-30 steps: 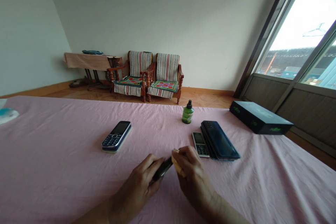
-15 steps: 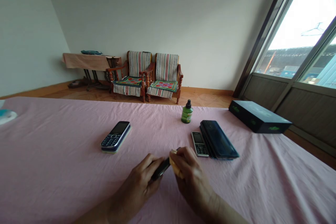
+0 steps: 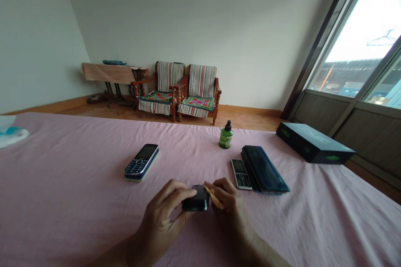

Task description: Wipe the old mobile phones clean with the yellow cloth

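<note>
Your left grip (image 3: pixel 166 212) pinches a black phone (image 3: pixel 197 203), your right grip (image 3: pixel 231 205) a yellow cloth (image 3: pixel 216 200), well short of the sheet (image 3: pixel 78 183) far edge.

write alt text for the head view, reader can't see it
The left hand grips a black phone-like device while the right hand holds a yellow cloth at its edge, over a pink sheet. Beyond: a keypad phone atop a stack, another keypad phone beside a smartphone-topped stack, a green bottle and a dark box.

Nothing legible; green lettering (image 3: pixel 332 157) on black box (image 3: pixel 314 143) too blurred
</note>
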Motion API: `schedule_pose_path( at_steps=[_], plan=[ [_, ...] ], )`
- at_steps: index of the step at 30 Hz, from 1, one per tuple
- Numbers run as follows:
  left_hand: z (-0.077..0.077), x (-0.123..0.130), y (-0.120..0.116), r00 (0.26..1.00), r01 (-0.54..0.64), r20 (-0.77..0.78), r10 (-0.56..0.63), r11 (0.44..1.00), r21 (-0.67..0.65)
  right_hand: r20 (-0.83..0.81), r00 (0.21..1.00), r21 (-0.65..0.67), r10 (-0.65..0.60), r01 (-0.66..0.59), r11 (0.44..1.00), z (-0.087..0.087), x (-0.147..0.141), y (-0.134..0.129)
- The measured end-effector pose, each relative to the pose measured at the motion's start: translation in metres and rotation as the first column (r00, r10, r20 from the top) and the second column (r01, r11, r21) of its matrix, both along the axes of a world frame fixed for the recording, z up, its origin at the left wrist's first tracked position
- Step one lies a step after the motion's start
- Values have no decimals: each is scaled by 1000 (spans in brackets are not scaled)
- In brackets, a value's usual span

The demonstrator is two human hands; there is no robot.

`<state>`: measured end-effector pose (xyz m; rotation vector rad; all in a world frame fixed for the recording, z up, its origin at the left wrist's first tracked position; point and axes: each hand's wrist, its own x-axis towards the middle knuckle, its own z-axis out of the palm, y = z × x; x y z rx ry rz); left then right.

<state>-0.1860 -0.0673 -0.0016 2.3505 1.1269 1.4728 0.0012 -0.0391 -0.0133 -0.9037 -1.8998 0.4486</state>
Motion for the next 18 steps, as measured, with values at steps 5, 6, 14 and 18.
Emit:
schedule_pose_path(
  at_steps=[5, 6, 14, 18],
  plan=[
    [3, 0, -1, 1000, 29, -4, -29, 1000, 0, -120, 991, -11, 57, -59, 998, 8, -8, -14],
    [4, 0, -1, 999, 33, 3, -33, 999, -10, -130, 990, 22, 59, -57, 998, 8, -8, -18],
    [6, -1, 0, 998, 42, 50, -38, 996, -81, 138, 990, 362, 12, -62, 930, 14, -2, -32],
    [4, 0, 2, 997, 35, 68, -27, 991, -129, 324, 942, 501, -88, -92, 861, 29, -1, -32]
  ],
)
